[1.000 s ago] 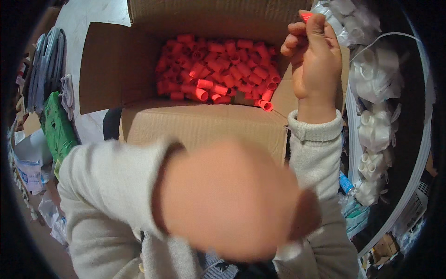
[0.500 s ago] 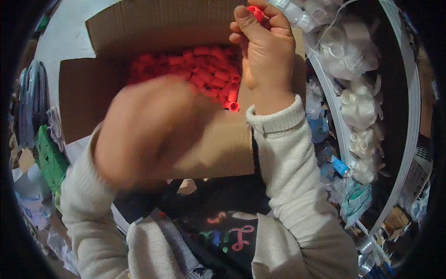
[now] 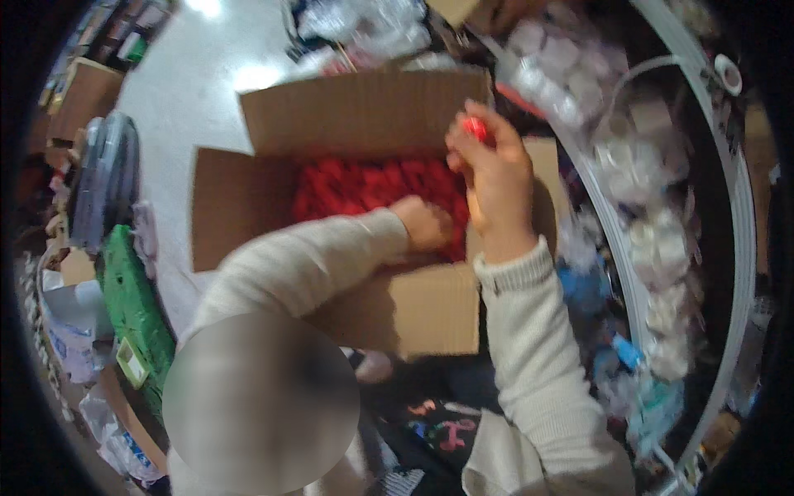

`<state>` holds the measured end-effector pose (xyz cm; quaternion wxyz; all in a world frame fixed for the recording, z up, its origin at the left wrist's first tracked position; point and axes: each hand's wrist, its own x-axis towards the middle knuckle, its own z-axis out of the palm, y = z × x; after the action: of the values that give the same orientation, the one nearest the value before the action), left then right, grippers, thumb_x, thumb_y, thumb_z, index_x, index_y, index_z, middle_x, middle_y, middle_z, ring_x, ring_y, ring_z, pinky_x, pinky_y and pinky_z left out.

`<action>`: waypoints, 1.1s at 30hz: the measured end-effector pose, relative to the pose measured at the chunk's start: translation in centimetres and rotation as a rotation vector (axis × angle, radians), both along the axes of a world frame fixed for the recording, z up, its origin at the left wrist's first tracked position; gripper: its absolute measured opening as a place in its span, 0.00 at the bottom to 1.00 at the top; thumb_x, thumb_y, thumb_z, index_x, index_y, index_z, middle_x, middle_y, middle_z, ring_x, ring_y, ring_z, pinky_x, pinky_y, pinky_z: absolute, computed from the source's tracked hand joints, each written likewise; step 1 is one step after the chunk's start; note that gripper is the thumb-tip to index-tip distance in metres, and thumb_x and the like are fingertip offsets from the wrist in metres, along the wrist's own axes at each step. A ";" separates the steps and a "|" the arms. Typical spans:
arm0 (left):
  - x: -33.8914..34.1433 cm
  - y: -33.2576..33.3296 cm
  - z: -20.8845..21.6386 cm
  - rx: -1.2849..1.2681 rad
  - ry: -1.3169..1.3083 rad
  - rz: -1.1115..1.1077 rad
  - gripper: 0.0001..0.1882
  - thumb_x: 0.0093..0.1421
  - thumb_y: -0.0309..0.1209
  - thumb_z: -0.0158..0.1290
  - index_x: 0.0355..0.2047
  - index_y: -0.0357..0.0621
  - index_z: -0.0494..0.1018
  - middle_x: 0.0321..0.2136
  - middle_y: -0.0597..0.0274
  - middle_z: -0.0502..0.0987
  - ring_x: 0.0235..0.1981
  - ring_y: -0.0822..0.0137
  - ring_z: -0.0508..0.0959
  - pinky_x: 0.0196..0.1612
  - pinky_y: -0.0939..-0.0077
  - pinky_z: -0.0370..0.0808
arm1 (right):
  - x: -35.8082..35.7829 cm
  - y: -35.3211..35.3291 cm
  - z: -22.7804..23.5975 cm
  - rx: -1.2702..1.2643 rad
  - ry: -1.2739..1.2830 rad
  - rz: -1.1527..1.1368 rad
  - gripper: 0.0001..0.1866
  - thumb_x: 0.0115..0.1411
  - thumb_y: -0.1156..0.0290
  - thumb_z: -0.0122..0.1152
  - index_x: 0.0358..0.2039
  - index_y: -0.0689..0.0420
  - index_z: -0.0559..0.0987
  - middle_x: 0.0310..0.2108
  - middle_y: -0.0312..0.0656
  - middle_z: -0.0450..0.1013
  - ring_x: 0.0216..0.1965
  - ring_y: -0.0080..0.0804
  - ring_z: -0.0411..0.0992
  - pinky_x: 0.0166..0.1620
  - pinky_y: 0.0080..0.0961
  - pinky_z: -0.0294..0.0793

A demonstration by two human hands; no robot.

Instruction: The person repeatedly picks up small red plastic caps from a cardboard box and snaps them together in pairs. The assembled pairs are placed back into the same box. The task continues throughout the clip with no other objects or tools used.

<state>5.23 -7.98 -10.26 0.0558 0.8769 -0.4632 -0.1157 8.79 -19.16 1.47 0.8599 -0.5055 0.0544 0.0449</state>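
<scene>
An opened cardboard box (image 3: 430,302) in front of me holds a heap of small red hollow plastic caps (image 3: 356,186). My left hand (image 3: 423,223) reaches down into the box at the near right part of the heap. Its fingers are blurred and partly hidden among the caps, so their grip does not show. Over the right side of the box I hold up my right hand (image 3: 496,169), its fingers closed around a red cap (image 3: 475,127). Only the cap's end shows between thumb and fingers.
Clear bags of white parts (image 3: 657,240) line a white curved frame (image 3: 612,223) on the right. At left stand a green block-like thing (image 3: 132,306) and a stack of grey-blue items (image 3: 106,178). Plastic bags (image 3: 364,25) lie beyond the box.
My left hand has moved from in front of the box down into the heap of caps. My right hand still holds red. The whole view has shifted, showing more beyond the box.
</scene>
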 end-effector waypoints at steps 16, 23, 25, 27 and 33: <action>-1.2 5.0 9.1 -0.961 0.641 0.968 0.07 0.55 0.31 0.49 0.28 0.40 0.66 0.27 0.60 0.72 0.28 0.72 0.72 0.28 0.77 0.71 | -1.7 0.4 -0.3 0.174 0.119 0.247 0.14 0.52 0.78 0.57 0.41 0.64 0.72 0.34 0.40 0.71 0.29 0.27 0.72 0.32 0.19 0.75; -4.4 5.9 10.8 -1.763 0.991 0.996 0.05 0.57 0.26 0.46 0.34 0.44 0.62 0.35 0.63 0.69 0.34 0.71 0.72 0.37 0.77 0.73 | -3.9 2.9 -0.6 0.072 0.054 0.443 0.16 0.54 0.77 0.55 0.44 0.65 0.71 0.34 0.42 0.72 0.29 0.25 0.72 0.32 0.19 0.75; -4.5 6.2 10.4 -1.809 1.060 0.969 0.06 0.57 0.25 0.46 0.35 0.45 0.62 0.37 0.62 0.69 0.35 0.70 0.72 0.38 0.76 0.74 | -4.1 3.1 -0.2 0.071 0.039 0.447 0.15 0.54 0.78 0.56 0.43 0.64 0.72 0.33 0.41 0.73 0.29 0.24 0.72 0.32 0.18 0.75; -4.4 6.7 9.6 -1.819 1.130 0.959 0.06 0.57 0.24 0.46 0.36 0.46 0.62 0.38 0.61 0.69 0.35 0.68 0.73 0.38 0.75 0.74 | -4.2 3.1 0.1 0.094 0.021 0.423 0.14 0.53 0.79 0.57 0.42 0.63 0.73 0.31 0.41 0.73 0.28 0.23 0.72 0.31 0.17 0.75; -4.4 7.2 8.8 -1.782 1.206 1.159 0.13 0.57 0.23 0.44 0.43 0.45 0.63 0.37 0.60 0.70 0.37 0.67 0.73 0.39 0.74 0.75 | -3.8 2.5 -0.8 -0.127 -0.062 0.375 0.11 0.51 0.79 0.59 0.38 0.62 0.74 0.29 0.39 0.73 0.26 0.22 0.72 0.27 0.16 0.73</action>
<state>0.83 -0.82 -1.44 0.8865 0.4139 0.1790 -0.1040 5.00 -16.67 0.67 0.8043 -0.5610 -0.0643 0.1851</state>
